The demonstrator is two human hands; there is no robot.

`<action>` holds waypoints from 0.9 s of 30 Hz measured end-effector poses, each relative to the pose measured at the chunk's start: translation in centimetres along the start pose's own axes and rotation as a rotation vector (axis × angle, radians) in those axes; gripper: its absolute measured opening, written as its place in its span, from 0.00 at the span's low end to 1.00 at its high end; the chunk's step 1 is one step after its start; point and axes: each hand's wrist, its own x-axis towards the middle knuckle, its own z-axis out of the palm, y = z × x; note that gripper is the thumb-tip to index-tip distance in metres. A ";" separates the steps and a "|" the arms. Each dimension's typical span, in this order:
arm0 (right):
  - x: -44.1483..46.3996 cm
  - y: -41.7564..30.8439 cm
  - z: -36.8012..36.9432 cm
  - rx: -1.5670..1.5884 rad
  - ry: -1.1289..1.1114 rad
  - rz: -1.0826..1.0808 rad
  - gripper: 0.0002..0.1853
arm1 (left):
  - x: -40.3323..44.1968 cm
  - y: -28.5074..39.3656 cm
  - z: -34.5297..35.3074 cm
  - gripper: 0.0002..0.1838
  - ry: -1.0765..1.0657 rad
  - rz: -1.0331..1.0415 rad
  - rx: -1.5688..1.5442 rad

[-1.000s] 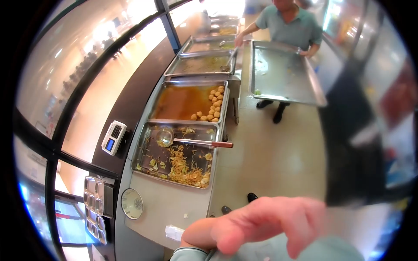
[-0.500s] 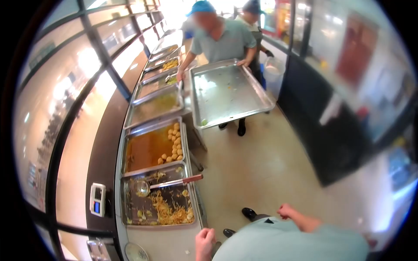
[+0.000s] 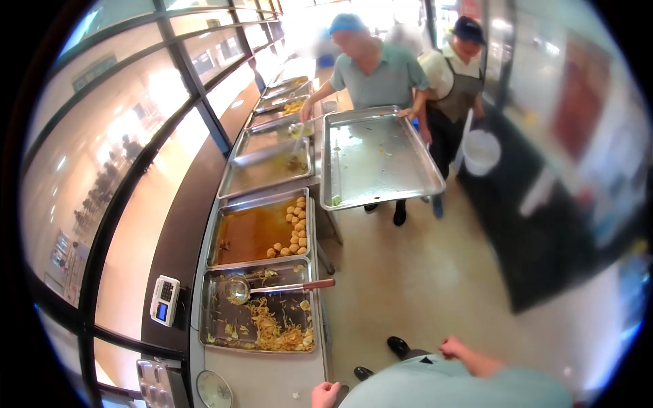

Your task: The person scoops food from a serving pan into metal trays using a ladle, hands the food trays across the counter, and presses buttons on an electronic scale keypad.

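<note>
My left hand (image 3: 326, 394) is curled closed at the bottom edge, partly cut off, beside the counter's near end, with nothing seen in it. In front of my body, my right hand (image 3: 451, 347) is a loose fist over the floor, apart from any object. Closest to my left hand is a metal tray (image 3: 261, 345) of noodle and vegetable scraps. Across that tray lies a ladle (image 3: 272, 289), its brown handle sticking out over the right rim. Behind it, another tray (image 3: 231, 234) contains brown broth and round balls (image 3: 297, 217).
A co-worker holds a large metal tray (image 3: 381, 160) with few scraps over the aisle. Another person in an apron stands behind, by a white bucket (image 3: 481, 151). More food trays (image 3: 272, 163) line the counter. A scale (image 3: 164, 300) and a bowl (image 3: 214, 389) are at left.
The view has shifted, so the counter appears further right. The aproned person with the bucket has come into fuller view. My left hand sits lower in the frame. The co-worker's hand reaches over a tray.
</note>
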 end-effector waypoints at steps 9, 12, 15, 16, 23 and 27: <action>-0.9 3.9 -1.2 0.035 0.024 0.014 0.13 | 1.5 2.4 2.4 0.25 -0.432 -0.012 0.246; -2.8 4.7 -2.4 0.059 0.079 0.047 0.13 | 2.5 4.8 4.5 0.24 -0.544 0.059 0.268; -4.0 6.8 -2.2 0.142 0.104 0.092 0.13 | 3.5 5.4 5.8 0.23 -0.649 0.142 0.304; -4.9 8.3 -1.7 0.196 0.116 0.118 0.13 | 3.9 5.2 6.1 0.23 -0.687 0.168 0.318; -14.7 17.8 5.1 0.480 0.286 0.285 0.12 | 4.4 7.2 7.6 0.20 -0.827 0.230 0.404; -16.2 27.7 11.9 0.393 0.258 0.225 0.14 | 3.4 7.2 6.8 0.19 -0.829 0.238 0.433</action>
